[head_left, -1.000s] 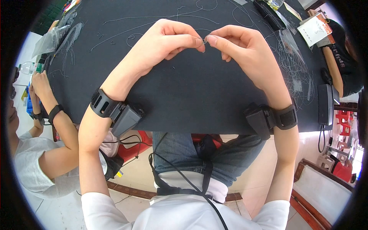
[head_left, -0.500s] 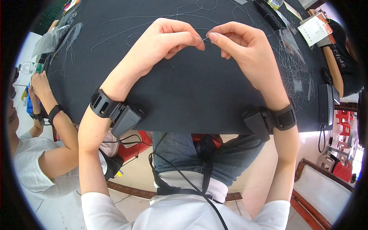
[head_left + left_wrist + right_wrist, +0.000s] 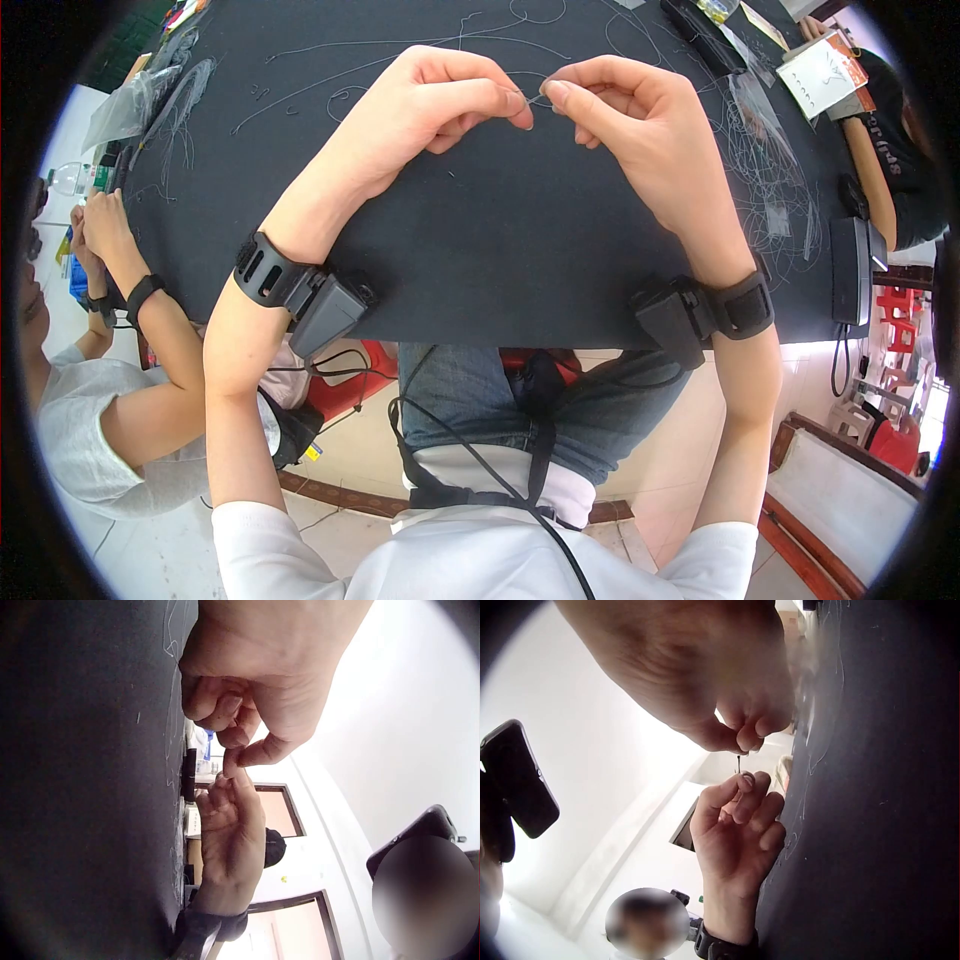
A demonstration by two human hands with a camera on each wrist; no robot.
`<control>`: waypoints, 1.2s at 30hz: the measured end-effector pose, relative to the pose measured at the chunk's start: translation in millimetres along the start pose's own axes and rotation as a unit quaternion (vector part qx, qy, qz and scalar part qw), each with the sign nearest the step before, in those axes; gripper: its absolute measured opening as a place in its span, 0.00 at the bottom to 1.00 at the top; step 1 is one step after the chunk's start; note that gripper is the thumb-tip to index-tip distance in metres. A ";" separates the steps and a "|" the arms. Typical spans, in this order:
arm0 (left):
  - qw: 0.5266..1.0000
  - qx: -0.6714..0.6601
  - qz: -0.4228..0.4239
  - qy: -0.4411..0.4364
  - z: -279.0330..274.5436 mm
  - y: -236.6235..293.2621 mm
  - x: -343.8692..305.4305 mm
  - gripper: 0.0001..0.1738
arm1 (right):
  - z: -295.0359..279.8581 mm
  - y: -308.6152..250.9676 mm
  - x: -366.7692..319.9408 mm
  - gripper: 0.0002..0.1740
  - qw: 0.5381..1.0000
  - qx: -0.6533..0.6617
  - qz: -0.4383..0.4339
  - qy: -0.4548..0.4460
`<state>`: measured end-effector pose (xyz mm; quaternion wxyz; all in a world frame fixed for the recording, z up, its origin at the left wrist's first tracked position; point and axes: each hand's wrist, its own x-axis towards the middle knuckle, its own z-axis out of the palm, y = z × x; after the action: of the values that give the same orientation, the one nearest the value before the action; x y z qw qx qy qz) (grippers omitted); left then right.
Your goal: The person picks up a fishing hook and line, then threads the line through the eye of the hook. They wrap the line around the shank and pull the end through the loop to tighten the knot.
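Observation:
Over the far part of the black table (image 3: pixel 480 240), both hands meet fingertip to fingertip. My left hand (image 3: pixel 425 110) pinches one end of a thin grey wire (image 3: pixel 537 101) between thumb and index finger. Facing it, my right hand (image 3: pixel 645 125) pinches the other end the same way. Between the two sets of fingertips, the right wrist view shows a short dark stretch of the wire (image 3: pixel 739 763). The rest of it is hidden behind fingers. In both hands the other fingers are loosely curled.
Loose strands (image 3: pixel 400 45) lie beyond the hands, with small hook-shaped bits (image 3: pixel 262 93) at left. A tangle of strands (image 3: pixel 770 180) and a black pouch (image 3: pixel 703 40) lie at right. Plastic bags (image 3: pixel 150 95) lie at far left. Other people sit at both sides.
The right hand has drawn slightly up and away from the left, so a little more wire shows between the fingertips. The left hand has barely moved.

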<state>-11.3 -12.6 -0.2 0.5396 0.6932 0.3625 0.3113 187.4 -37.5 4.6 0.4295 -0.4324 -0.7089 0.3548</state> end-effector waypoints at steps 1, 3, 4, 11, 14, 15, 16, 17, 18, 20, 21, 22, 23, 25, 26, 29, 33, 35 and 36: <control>1.000 0.001 0.001 0.000 -0.1 0.0 -0.1 0.10 | -0.1 0.4 0.0 0.13 1.000 -0.002 -0.002 0.000; 1.000 -0.001 0.001 0.000 -0.3 -0.5 -0.1 0.10 | -0.3 1.4 -0.1 0.13 1.000 -0.005 -0.006 -0.001; 1.000 -0.004 0.000 0.001 -0.7 -1.1 0.1 0.10 | -0.2 0.8 0.1 0.13 1.000 0.007 0.001 -0.003; 1.000 -0.001 -0.004 0.005 -0.8 0.3 0.3 0.14 | 1.9 0.7 0.9 0.14 0.999 0.023 -0.013 -0.033; 1.000 -0.016 -0.003 -0.006 -1.2 1.3 -0.9 0.10 | 2.3 1.5 0.6 0.13 0.999 0.029 -0.015 -0.029; 1.000 -0.019 -0.002 -0.009 -1.6 0.8 -0.7 0.10 | 2.1 1.6 0.4 0.13 0.999 0.032 -0.013 -0.026; 1.000 -0.022 -0.001 -0.012 -2.1 -0.2 -0.1 0.10 | 2.1 1.6 0.3 0.13 0.999 0.029 -0.015 -0.025; 1.000 -0.025 0.000 -0.015 -2.2 -1.1 0.2 0.11 | 2.1 1.5 0.0 0.13 0.999 0.026 -0.017 -0.024; 1.000 -0.020 0.002 -0.011 -1.7 -1.9 0.2 0.11 | 2.2 1.6 -0.3 0.13 0.999 0.023 -0.018 -0.024; 1.000 -0.009 0.006 -0.003 -0.2 -2.9 0.7 0.11 | 2.1 3.0 0.9 0.13 0.999 0.022 -0.023 -0.019; 1.000 -0.015 -0.001 0.000 0.0 -2.2 0.6 0.11 | 2.1 3.5 1.4 0.13 0.999 0.021 -0.026 -0.016; 1.000 -0.022 -0.008 0.002 0.2 -1.0 0.3 0.11 | 2.0 3.4 1.2 0.12 0.999 0.018 -0.026 -0.014; 0.999 -0.029 -0.015 0.005 0.4 -0.3 0.3 0.11 | 1.9 3.2 1.0 0.12 0.999 0.014 -0.027 -0.012; 0.999 -0.031 -0.010 0.010 1.1 -1.5 0.7 0.11 | 2.5 3.7 1.1 0.12 0.999 0.013 -0.032 -0.006; 0.999 -0.032 -0.007 0.012 1.6 -2.4 0.9 0.11 | 3.3 5.0 1.4 0.12 0.999 0.016 -0.035 -0.001; 0.999 -0.012 -0.016 0.028 3.3 -4.5 1.2 0.10 | 3.8 5.8 1.3 0.12 0.999 0.014 -0.038 0.006; 0.998 -0.053 -0.021 0.027 3.5 -5.7 0.8 0.10 | 3.8 5.6 1.1 0.12 0.999 -0.002 -0.036 0.005; 0.998 -0.050 -0.022 0.034 5.7 -5.3 0.2 0.09 | 3.6 6.6 0.8 0.12 0.999 -0.014 -0.043 0.006; 0.998 -0.046 -0.022 0.039 6.4 -5.3 0.2 0.09 | 3.5 7.0 0.8 0.12 0.999 -0.020 -0.047 0.007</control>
<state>-6.8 -14.9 -6.8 0.5631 0.6471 0.3837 0.3420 186.1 -34.6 -2.6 0.4420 -0.4098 -0.7321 0.3174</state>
